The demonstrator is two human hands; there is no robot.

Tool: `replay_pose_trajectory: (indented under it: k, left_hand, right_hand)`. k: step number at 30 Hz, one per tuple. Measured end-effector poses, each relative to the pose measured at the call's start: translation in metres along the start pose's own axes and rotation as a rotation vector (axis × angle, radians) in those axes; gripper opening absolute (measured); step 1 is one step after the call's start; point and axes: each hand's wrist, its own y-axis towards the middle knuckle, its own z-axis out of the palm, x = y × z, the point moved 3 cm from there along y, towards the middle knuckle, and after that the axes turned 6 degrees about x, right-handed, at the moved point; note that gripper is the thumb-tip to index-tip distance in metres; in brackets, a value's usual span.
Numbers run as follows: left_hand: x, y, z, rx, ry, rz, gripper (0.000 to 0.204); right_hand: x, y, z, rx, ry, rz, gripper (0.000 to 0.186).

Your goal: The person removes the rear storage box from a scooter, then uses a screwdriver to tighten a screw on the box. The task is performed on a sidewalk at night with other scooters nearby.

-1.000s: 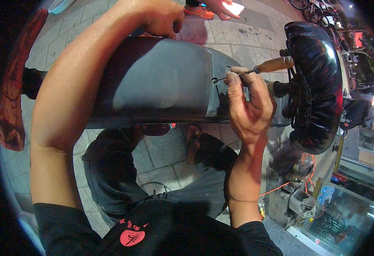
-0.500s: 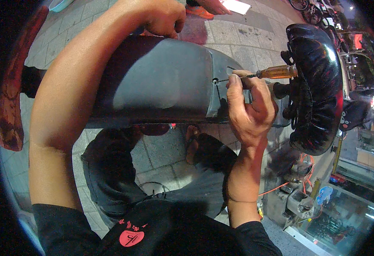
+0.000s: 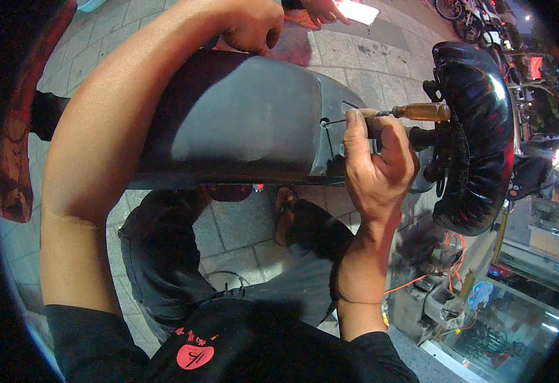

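Note:
A dark grey plastic housing [image 3: 234, 127] lies crosswise before me, with a small round hole [image 3: 324, 124] near its right end. My right hand [image 3: 378, 166] is closed around the thin shaft of a screwdriver [image 3: 420, 111] with an amber handle; a thin metal rod runs from the fingertips to the hole. My left hand [image 3: 250, 29] is curled at the housing's far edge, fingers bent down; what they hold, if anything, is hidden. A ruffled shiny black padded piece [image 3: 474, 134] is attached at the housing's right, beside the screwdriver handle.
Another person's hand [image 3: 324, 11] is near a lit phone [image 3: 359, 11]. A reddish-brown bar [image 3: 21, 159] stands at left. Parked bikes [image 3: 464, 19], a glass case [image 3: 496, 325] and grey boxes with orange cable [image 3: 442, 306] are at right. My legs are below the housing.
The screwdriver handle has moved down, then slightly right, and my right hand has shifted a little right. The lit phone and the other person's hand have shifted slightly. My left hand stays curled.

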Motion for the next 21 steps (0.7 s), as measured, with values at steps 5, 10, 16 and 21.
replay_pose_trajectory:
  k: [5,10,16,21]
  left_hand:
    - [0.005,0.006,0.002,0.005,0.036,0.040,0.027]
    - [0.008,0.009,0.003,-0.020,0.028,0.031,0.028]
    - [0.005,0.001,0.000,0.023,0.007,0.008,0.027]
    - [0.015,0.017,0.008,-0.022,0.051,0.067,0.025]
  right_hand:
    - [0.002,-0.001,0.001,0.006,-0.050,0.046,0.011]
    - [0.003,0.005,0.002,0.024,-0.026,-0.012,0.013]
    - [0.000,0.001,0.004,0.083,0.141,0.169,0.012]
    - [0.002,0.003,-0.003,0.135,-0.058,0.095,0.012]
